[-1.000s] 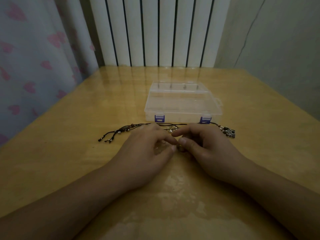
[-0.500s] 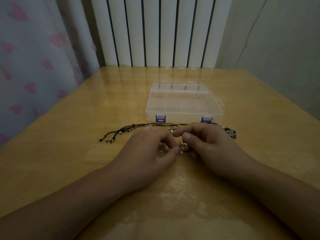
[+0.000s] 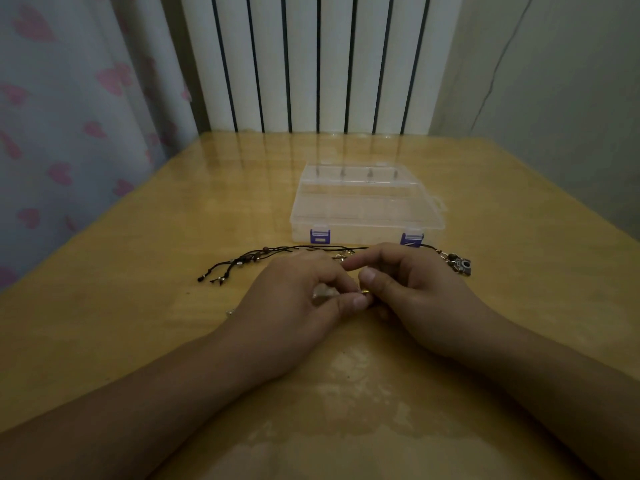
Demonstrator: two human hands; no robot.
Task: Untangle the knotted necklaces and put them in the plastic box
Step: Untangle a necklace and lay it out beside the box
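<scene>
Black cord necklaces (image 3: 263, 256) with small beads lie across the wooden table (image 3: 138, 306), their loose ends fanned out to the left. A dark camera-shaped pendant (image 3: 462, 266) lies at the right end. My left hand (image 3: 294, 299) and my right hand (image 3: 415, 292) meet over the middle of the cords, and both pinch a small shiny piece of necklace (image 3: 365, 292) between thumb and fingers. The knot itself is hidden under my fingers. The clear plastic box (image 3: 367, 206) with two purple latches stands closed just behind the cords.
A white radiator (image 3: 311, 64) stands behind the table's far edge. A curtain with pink hearts (image 3: 69, 133) hangs on the left, a grey wall on the right. A small metal bit (image 3: 230, 311) lies beside my left wrist.
My fingertips have shifted slightly on the small metal piece, the right thumb pressing closer to the left. Cords, pendant and box lie where they were.
</scene>
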